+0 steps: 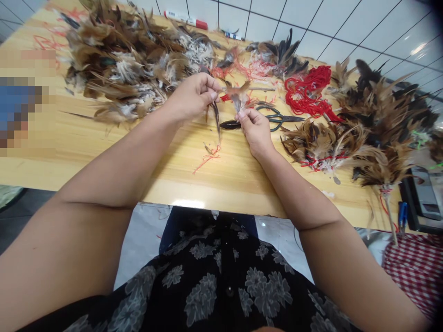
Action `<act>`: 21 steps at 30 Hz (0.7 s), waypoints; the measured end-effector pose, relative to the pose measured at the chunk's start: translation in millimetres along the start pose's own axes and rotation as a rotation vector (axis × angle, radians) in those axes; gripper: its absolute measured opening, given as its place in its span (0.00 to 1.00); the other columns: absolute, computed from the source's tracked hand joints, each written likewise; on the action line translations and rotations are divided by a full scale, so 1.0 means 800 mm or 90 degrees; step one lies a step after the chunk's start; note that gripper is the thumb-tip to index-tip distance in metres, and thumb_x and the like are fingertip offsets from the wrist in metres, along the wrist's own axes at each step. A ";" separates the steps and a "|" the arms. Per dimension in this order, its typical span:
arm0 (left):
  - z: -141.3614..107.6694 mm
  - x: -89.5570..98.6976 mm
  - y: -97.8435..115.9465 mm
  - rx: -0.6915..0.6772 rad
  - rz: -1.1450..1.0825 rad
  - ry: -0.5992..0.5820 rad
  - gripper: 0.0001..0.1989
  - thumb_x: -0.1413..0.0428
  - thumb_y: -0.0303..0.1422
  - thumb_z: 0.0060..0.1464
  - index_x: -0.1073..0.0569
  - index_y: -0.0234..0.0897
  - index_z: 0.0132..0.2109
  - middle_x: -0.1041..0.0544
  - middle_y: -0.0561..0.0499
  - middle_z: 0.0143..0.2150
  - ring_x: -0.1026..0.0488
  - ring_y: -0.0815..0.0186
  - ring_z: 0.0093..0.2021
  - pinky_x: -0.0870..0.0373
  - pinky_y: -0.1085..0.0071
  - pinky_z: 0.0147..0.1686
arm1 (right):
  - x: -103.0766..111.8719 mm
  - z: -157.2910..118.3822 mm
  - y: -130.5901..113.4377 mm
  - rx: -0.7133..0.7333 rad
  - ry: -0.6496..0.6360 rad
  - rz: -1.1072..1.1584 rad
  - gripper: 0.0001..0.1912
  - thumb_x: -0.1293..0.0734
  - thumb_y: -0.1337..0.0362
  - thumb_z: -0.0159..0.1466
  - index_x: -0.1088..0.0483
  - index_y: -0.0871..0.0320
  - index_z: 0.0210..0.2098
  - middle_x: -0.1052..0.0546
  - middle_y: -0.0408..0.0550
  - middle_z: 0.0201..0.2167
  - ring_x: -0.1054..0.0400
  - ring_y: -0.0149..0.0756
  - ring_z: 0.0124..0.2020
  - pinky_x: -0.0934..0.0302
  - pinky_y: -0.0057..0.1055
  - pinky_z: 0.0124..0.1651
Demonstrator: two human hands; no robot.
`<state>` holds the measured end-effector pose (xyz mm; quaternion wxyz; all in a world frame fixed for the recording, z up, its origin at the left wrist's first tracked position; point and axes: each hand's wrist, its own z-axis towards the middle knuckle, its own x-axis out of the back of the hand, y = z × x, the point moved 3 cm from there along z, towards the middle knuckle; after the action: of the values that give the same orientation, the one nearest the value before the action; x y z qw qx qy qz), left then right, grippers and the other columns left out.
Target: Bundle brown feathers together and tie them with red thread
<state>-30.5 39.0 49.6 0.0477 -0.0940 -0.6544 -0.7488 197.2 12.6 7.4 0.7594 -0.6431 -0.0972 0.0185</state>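
Observation:
My left hand (204,94) is closed in a pinch, with a dark slender feather (217,121) hanging below its fingers. Close by on the right, my right hand (255,127) pinches a small brown and white feather (238,94) that points up. A black feather (230,125) lies beside the right fingertips. Behind the hands is a thin stick (263,88). Dark-handled scissors (282,118) lie just right of my right hand. Red thread scraps (207,159) rest on the wooden table (180,177) below the hands.
A big feather pile (121,55) covers the back left. Red cord (308,90) lies right of centre. More feathers (374,110), a bound feather bunch (325,143) and blue pens (402,214) are at the right. A red and white marker (186,20) lies near the tiled wall (277,20).

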 end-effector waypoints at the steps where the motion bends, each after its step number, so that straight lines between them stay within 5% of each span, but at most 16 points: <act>1: 0.003 0.000 -0.004 -0.007 -0.022 0.006 0.18 0.18 0.35 0.69 0.22 0.46 0.46 0.22 0.52 0.39 0.23 0.53 0.45 0.25 0.40 0.73 | 0.000 0.000 -0.001 -0.003 0.002 0.004 0.35 0.19 0.26 0.76 0.25 0.51 0.38 0.27 0.42 0.34 0.31 0.37 0.40 0.30 0.36 0.47; 4: 0.010 -0.001 -0.008 -0.042 -0.117 0.047 0.24 0.14 0.38 0.46 0.21 0.50 0.40 0.21 0.53 0.36 0.28 0.53 0.42 0.26 0.42 0.66 | -0.001 0.000 -0.003 -0.015 0.013 0.019 0.36 0.18 0.25 0.74 0.26 0.50 0.38 0.27 0.42 0.33 0.31 0.38 0.40 0.30 0.36 0.46; 6: 0.007 -0.005 0.000 -0.088 -0.157 0.064 0.20 0.17 0.39 0.42 0.19 0.52 0.36 0.18 0.53 0.36 0.27 0.53 0.41 0.26 0.45 0.62 | -0.001 0.000 -0.005 -0.028 0.022 0.025 0.37 0.18 0.24 0.72 0.26 0.49 0.37 0.28 0.41 0.33 0.33 0.38 0.39 0.30 0.36 0.45; 12: -0.019 -0.027 0.027 -0.089 -0.184 -0.033 0.18 0.14 0.37 0.47 0.16 0.49 0.35 0.13 0.52 0.39 0.19 0.51 0.43 0.21 0.49 0.58 | -0.002 0.000 -0.007 -0.035 0.023 0.017 0.38 0.18 0.23 0.72 0.27 0.49 0.37 0.28 0.41 0.33 0.33 0.37 0.40 0.30 0.36 0.46; 17: -0.027 -0.042 0.014 -0.040 -0.186 -0.069 0.23 0.12 0.36 0.58 0.20 0.46 0.36 0.15 0.51 0.38 0.15 0.52 0.45 0.18 0.54 0.56 | -0.001 0.001 -0.003 -0.003 0.041 0.009 0.33 0.17 0.32 0.76 0.27 0.50 0.36 0.26 0.42 0.35 0.32 0.38 0.42 0.28 0.37 0.52; 21: -0.026 -0.045 0.003 -0.007 -0.206 -0.074 0.22 0.13 0.30 0.59 0.21 0.41 0.36 0.18 0.51 0.37 0.19 0.59 0.38 0.24 0.61 0.43 | -0.003 0.002 -0.004 -0.031 0.046 0.012 0.28 0.14 0.40 0.77 0.25 0.52 0.35 0.25 0.41 0.35 0.31 0.37 0.43 0.27 0.36 0.53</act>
<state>3.1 16.4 41.8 -0.1114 -0.0309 -0.6583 -0.7438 194.0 13.0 10.1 0.7462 -0.6626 -0.0639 0.0001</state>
